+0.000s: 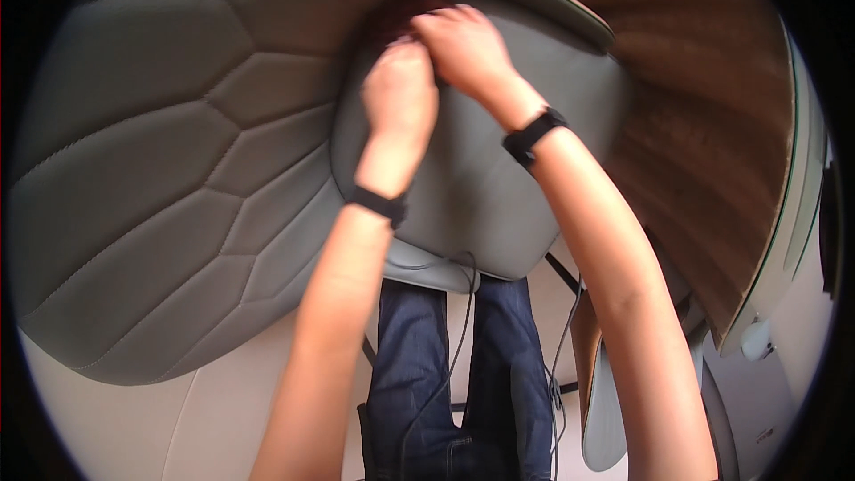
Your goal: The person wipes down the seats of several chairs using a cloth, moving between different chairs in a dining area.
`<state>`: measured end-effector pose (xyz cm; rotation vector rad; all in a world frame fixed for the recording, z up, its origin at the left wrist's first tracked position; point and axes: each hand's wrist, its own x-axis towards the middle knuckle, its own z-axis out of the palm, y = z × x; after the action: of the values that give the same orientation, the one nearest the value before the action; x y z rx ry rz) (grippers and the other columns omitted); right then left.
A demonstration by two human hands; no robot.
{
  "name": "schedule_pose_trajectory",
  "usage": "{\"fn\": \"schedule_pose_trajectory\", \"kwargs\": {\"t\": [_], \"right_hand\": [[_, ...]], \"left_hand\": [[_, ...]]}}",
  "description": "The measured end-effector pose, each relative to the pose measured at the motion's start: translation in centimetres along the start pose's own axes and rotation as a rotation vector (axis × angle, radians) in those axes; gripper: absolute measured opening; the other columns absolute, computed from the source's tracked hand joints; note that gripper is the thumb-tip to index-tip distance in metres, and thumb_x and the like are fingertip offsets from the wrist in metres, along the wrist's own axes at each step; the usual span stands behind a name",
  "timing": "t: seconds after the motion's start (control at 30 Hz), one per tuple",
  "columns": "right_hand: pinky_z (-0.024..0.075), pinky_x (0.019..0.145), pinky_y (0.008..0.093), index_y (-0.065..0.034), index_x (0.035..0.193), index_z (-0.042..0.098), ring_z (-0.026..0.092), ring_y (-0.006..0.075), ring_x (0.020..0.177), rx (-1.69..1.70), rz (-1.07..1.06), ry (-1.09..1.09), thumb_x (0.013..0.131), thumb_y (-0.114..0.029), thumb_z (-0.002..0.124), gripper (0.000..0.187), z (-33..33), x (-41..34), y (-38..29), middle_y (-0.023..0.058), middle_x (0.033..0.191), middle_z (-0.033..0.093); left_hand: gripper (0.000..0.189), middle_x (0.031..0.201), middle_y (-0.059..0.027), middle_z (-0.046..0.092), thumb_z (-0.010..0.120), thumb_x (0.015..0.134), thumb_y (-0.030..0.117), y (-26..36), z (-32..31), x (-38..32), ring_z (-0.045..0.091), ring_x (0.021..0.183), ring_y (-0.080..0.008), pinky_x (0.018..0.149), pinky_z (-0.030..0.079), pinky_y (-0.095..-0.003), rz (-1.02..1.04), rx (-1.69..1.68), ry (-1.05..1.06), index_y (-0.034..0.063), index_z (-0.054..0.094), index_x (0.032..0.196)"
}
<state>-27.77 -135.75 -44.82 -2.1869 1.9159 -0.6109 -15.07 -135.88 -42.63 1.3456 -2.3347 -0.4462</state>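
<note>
A dark red item (407, 17), which looks soft, lies in shadow at the far end of a grey upholstered chair seat (507, 194). Its shape is mostly hidden behind my hands. My left hand (402, 83) is curled at its near edge, knuckles up. Close beside it, my right hand (467, 43) bends its fingers over the item's right side; the two hands touch or nearly touch. Both seem to grip the item, though blur and the backs of the hands hide the fingertips. A black band (377, 205) circles my left wrist, and another black band (534, 137) my right.
The chair's stitched grey backrest (167, 147) curves along the left. An armrest (541, 0) rises at upper right. Beyond it stands a brown, ribbed wooden surface (708, 133) with a glass-like edge. Thin dark cables (461, 347) hang by my jeans (414, 361). Another chair part (604, 414) stands lower right.
</note>
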Motion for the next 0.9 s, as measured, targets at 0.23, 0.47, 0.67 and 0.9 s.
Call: {"fn": "schedule_pose_trajectory", "kwargs": {"t": [0.23,0.47,0.67,0.9], "right_hand": [[0.048,0.072,0.0436,-0.0053,0.085,0.058,0.059,0.0354,0.082,0.105,0.268,0.144,0.075,-0.014,0.061,0.014,-0.9,-1.4,2.1,0.0172,0.081,0.062],[0.04,0.094,0.0411,-0.0095,0.094,0.061,0.058,0.0256,0.096,-0.017,-0.094,0.022,0.076,-0.014,0.058,0.018,3.3,-0.5,-5.0,0.0085,0.09,0.066],[0.0428,0.084,0.0406,-0.0093,0.084,0.06,0.059,0.0273,0.091,-0.119,0.184,0.094,0.078,-0.013,0.054,0.009,-1.7,-1.5,0.7,0.0101,0.083,0.065],[0.042,0.086,0.0475,-0.0067,0.092,0.052,0.06,0.0295,0.095,-0.36,0.492,-0.046,0.083,-0.016,0.053,0.013,-4.2,-7.2,4.8,0.0141,0.089,0.065]], "left_hand": [[0.013,0.076,-0.0156,0.064,0.053,0.079,0.009,2.7,3.2,2.9,0.063,0.071,-0.0347,0.065,0.052,-0.0424,-0.038,-0.092,0.041,0.0073,0.066,0.078],[0.028,0.098,-0.0127,0.065,0.052,0.079,0.004,-3.5,-4.5,-3.5,0.064,0.085,-0.0306,0.07,0.051,-0.0414,-0.044,0.03,-0.09,0.0109,0.067,0.101],[0.015,0.084,-0.0143,0.065,0.052,0.074,0.002,1.9,1.1,2.4,0.062,0.079,-0.0321,0.069,0.051,-0.0413,0.049,-0.12,0.023,0.0067,0.065,0.078],[0.01,0.069,-0.0139,0.065,0.059,0.071,0.009,9.1,6.3,3.4,0.066,0.071,-0.031,0.064,0.054,-0.0396,-0.017,-0.002,-0.146,0.0054,0.066,0.064]]}}
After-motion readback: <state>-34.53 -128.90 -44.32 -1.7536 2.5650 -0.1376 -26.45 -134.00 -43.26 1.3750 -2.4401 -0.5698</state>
